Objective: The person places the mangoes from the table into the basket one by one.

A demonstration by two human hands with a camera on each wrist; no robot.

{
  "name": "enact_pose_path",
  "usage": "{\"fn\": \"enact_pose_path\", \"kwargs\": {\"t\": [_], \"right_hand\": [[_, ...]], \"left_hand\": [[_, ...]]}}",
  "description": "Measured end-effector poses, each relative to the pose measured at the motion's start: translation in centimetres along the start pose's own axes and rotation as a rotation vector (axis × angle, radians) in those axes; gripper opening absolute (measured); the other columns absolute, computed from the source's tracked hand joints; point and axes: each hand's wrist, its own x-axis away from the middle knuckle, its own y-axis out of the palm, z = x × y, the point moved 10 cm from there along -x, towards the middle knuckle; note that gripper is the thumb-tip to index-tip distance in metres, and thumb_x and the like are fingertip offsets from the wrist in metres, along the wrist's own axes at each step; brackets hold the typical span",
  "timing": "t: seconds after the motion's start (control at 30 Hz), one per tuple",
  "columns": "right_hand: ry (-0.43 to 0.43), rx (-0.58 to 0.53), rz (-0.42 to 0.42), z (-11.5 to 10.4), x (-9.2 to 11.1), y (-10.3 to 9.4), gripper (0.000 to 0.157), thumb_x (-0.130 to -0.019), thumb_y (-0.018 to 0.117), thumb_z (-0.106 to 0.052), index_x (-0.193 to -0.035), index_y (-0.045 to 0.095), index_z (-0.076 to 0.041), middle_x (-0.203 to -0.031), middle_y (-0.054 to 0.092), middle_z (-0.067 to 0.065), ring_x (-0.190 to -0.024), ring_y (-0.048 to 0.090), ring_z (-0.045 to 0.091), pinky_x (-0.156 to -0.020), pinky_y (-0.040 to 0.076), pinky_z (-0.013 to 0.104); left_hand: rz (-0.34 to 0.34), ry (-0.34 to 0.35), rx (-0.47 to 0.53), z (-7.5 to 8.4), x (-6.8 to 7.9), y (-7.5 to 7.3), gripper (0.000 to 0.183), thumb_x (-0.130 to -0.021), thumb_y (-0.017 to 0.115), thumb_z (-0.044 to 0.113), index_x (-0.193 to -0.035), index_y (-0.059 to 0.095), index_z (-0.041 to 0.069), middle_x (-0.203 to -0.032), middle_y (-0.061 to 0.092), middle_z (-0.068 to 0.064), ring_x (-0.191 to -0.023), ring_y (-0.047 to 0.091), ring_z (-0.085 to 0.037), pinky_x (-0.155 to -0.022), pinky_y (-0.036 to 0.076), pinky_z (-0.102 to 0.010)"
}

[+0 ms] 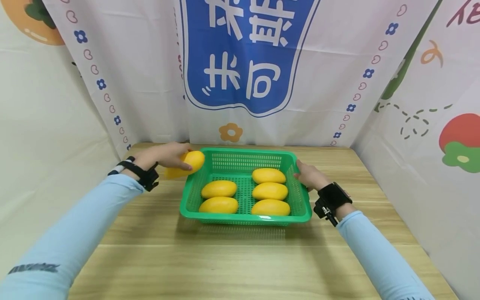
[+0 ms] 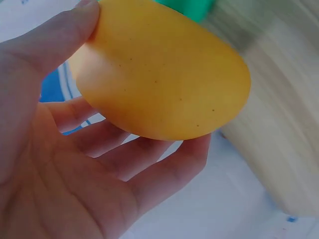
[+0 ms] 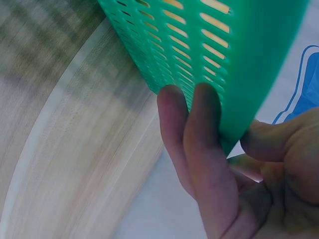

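A yellow mango (image 2: 164,74) is held between the thumb and fingers of my left hand (image 1: 170,156), in the air by the left rim of a green plastic basket (image 1: 245,218). My right hand (image 1: 311,176) grips the basket's right side. In the right wrist view its thumb and fingers pinch the green wall (image 3: 259,59) from both faces. Inside the basket, two mangoes (image 1: 219,189) lie on the left and three mangoes (image 1: 270,191) line up on the right. The back left of the basket floor shows bare green mesh.
The basket stands on a wood-grain table (image 1: 232,262). White printed cloth (image 1: 150,83) hangs behind and along both sides, with a blue sign (image 1: 240,54) at the back.
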Motion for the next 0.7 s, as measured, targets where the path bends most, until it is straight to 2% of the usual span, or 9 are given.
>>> {"fn": "enact_pose_path", "kwargs": {"t": [0.2, 0.37, 0.57, 0.7], "right_hand": [[0.006, -0.020, -0.004, 0.3, 0.0, 0.0, 0.065, -0.101, 0.038, -0.015, -0.148, -0.005, -0.004, -0.142, 0.028, 0.034, -0.082, 0.062, 0.025, -0.057, 0.057, 0.029], [0.018, -0.029, 0.002, 0.5, 0.0, -0.1, 0.064, -0.101, 0.038, -0.015, -0.148, -0.005, -0.005, -0.142, 0.029, 0.033, -0.082, 0.062, 0.025, -0.056, 0.056, 0.029], [0.011, -0.013, 0.014, 0.4, 0.2, -0.2, 0.064, -0.101, 0.037, -0.015, -0.148, -0.005, -0.004, -0.142, 0.029, 0.033, -0.077, 0.062, 0.023, -0.057, 0.056, 0.030], [-0.003, 0.001, 0.023, 0.1, 0.2, -0.2, 0.064, -0.101, 0.037, -0.015, -0.148, -0.004, -0.004, -0.142, 0.030, 0.033, -0.072, 0.061, 0.021, -0.057, 0.056, 0.031]], "left_hand": [[-0.041, 0.043, -0.063, 3.7, -2.8, -0.2, 0.063, -0.087, 0.065, 0.031, -0.134, 0.040, -0.004, -0.122, 0.055, -0.020, -0.104, 0.051, -0.030, -0.093, 0.043, -0.046], [-0.071, 0.044, -0.083, 5.7, -4.8, 0.2, 0.063, -0.087, 0.066, 0.030, -0.135, 0.040, -0.002, -0.122, 0.055, -0.019, -0.107, 0.051, -0.031, -0.094, 0.043, -0.047], [-0.105, 0.038, -0.102, 7.0, -6.9, 1.1, 0.066, -0.084, 0.069, 0.031, -0.135, 0.040, 0.000, -0.129, 0.051, -0.019, -0.115, 0.050, -0.031, -0.099, 0.042, -0.045], [-0.132, 0.018, -0.092, 7.1, -8.0, 2.0, 0.066, -0.084, 0.069, 0.031, -0.134, 0.039, 0.002, -0.130, 0.051, -0.017, -0.115, 0.050, -0.029, -0.100, 0.042, -0.044]]}}
